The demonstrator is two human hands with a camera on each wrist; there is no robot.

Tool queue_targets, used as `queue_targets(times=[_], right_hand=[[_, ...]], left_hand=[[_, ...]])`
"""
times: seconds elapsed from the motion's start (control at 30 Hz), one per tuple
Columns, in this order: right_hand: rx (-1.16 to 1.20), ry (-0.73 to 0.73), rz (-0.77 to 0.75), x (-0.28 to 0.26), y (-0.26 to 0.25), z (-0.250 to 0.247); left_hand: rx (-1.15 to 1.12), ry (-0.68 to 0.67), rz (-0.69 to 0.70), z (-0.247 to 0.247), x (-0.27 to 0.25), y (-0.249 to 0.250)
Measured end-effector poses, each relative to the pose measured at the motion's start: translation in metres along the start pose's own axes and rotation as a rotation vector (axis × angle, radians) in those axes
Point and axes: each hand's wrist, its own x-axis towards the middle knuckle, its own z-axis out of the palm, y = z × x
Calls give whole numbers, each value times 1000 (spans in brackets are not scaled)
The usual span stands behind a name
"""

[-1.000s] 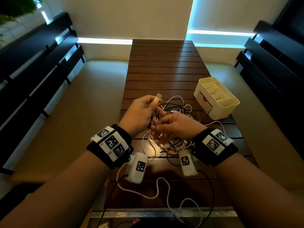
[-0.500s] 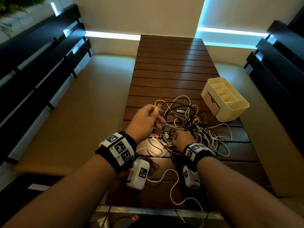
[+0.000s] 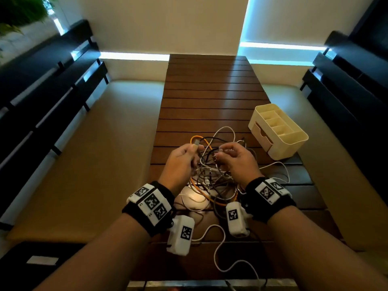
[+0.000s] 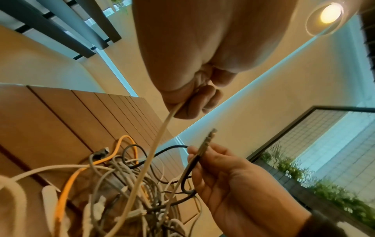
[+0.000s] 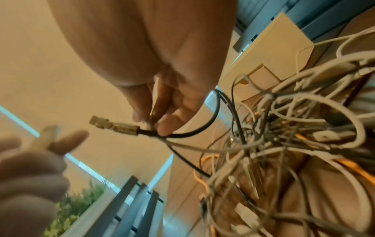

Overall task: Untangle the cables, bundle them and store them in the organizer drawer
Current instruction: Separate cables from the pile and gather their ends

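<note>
A tangle of white, grey, black and orange cables (image 3: 212, 177) lies on the slatted wooden table (image 3: 210, 91). My left hand (image 3: 194, 148) is raised over its left side and grips a cream cable (image 4: 162, 136) just behind its plug. My right hand (image 3: 225, 152) is beside it and pinches a black cable (image 5: 182, 134) just behind its metal plug (image 5: 115, 125). Both cables trail down into the tangle (image 5: 284, 144). The cream organizer (image 3: 279, 133) stands to the right, and its front drawer (image 3: 261, 136) is closed.
Padded benches (image 3: 84, 154) with dark slatted backs run along both sides of the table. A white wire (image 3: 222, 248) from the wrist cameras loops over the near table edge. The far half of the table is bare wood.
My right hand has risen from the tangle with the black cable's plug end pinched in it. The left hand still holds its cream cable and has lifted a little.
</note>
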Motion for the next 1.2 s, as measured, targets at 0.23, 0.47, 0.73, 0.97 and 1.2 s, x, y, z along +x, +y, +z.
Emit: queue_targets(times=[0.23,0.47,0.73,0.97,1.2], right_hand=[[-3,-66,1,5,10,-18],[-382,-42,-27,-3,44,-28],[-675,-305,103,-8,79,-12],[-897,-339,100,6,79,15],[-1149,-263,119,22,79,43]], left_hand=[[-60,15,40,3,-4,2],[-7,31,43,-4,-12,-3],[46,7,8,-6,-6,-10],[49,20,-2,-4,0,-15],[32,46,13,-11,0,-22]])
